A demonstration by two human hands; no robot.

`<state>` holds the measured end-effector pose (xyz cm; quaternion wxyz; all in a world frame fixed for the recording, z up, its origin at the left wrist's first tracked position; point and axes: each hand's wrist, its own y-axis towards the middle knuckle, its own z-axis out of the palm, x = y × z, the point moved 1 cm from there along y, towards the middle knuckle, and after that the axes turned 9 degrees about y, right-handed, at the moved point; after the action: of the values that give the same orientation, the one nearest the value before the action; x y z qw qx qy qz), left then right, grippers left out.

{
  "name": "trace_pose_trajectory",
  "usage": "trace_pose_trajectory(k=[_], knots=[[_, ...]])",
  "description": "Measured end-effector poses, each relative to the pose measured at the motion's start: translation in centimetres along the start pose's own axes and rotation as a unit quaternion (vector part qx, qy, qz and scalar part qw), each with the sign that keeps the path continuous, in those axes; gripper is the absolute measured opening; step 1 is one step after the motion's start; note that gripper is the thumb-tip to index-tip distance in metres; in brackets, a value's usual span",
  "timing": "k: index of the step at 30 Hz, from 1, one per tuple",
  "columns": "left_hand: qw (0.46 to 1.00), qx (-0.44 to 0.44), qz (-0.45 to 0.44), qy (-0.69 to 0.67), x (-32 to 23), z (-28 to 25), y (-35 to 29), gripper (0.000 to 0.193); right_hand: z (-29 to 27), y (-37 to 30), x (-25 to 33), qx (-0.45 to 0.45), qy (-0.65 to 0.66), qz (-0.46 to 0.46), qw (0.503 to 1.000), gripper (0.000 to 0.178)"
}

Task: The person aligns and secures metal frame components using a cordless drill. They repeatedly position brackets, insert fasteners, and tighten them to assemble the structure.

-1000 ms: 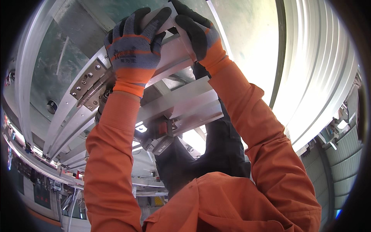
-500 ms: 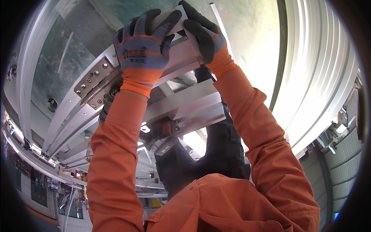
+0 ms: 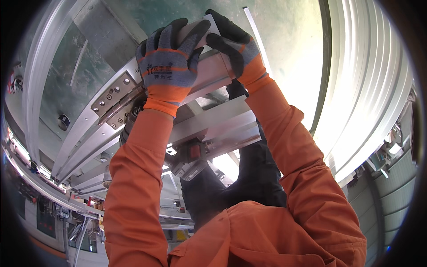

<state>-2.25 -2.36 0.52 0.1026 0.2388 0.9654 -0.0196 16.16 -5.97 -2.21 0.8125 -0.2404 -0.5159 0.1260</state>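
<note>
My left hand [image 3: 168, 62] and my right hand [image 3: 233, 46], both in grey gloves with black fingers and orange cuffs, meet at the top centre. Between them they grip a flat, pale metal piece [image 3: 212, 26] at the end of a silver metal profile [image 3: 209, 75]. The left fingers curl over its left side; the right fingers and thumb pinch its right end. What lies under the gloves is hidden. Left of my left wrist, a steel hinge [image 3: 119, 100] with screw holes is fixed to another profile. A cordless power tool [image 3: 189, 158] lies below, partly behind my left sleeve.
More long silver profiles [image 3: 84, 144] fan out at the left. A thin white strip [image 3: 255, 33] lies beyond my right hand. Bright stacked profiles [image 3: 364, 89] line the right side. A small round dark object [image 3: 63, 121] sits on the green floor [image 3: 95, 58].
The view has shifted slightly, so the hinge and profiles sit a little further right and lower. My right fingers have moved slightly against the left; both hands keep their grip on the metal piece.
</note>
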Motion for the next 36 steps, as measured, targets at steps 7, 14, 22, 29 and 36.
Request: trace_pose_trajectory(k=[7, 14, 22, 29, 36], knots=[[1.0, -0.003, 0.005, -0.001, 0.0, -0.2, -0.1, 0.054, -0.2, 0.0, -0.6, 0.007, -0.003, -0.022, 1.0, 0.057], [0.999, -0.017, 0.017, -0.023, 0.3, 0.0, -0.1, 0.052, -0.2, -0.2, -0.3, 0.006, 0.051, 0.017, 0.999, 0.057], [1.0, -0.011, 0.004, -0.024, 0.0, -0.1, -0.1, 0.05, -0.3, -0.1, -0.2, -0.005, 0.0, -0.013, 1.0, 0.055], [1.0, -0.007, 0.002, -0.003, 0.1, -0.2, 0.0, 0.051, -0.4, -0.1, -0.4, -0.013, 0.007, 0.015, 1.0, 0.051], [1.0, -0.016, 0.011, 0.002, 0.1, 0.0, 0.0, 0.05, -2.3, 0.7, -2.1, 0.094, -0.271, -0.299, 0.91, 0.035]])
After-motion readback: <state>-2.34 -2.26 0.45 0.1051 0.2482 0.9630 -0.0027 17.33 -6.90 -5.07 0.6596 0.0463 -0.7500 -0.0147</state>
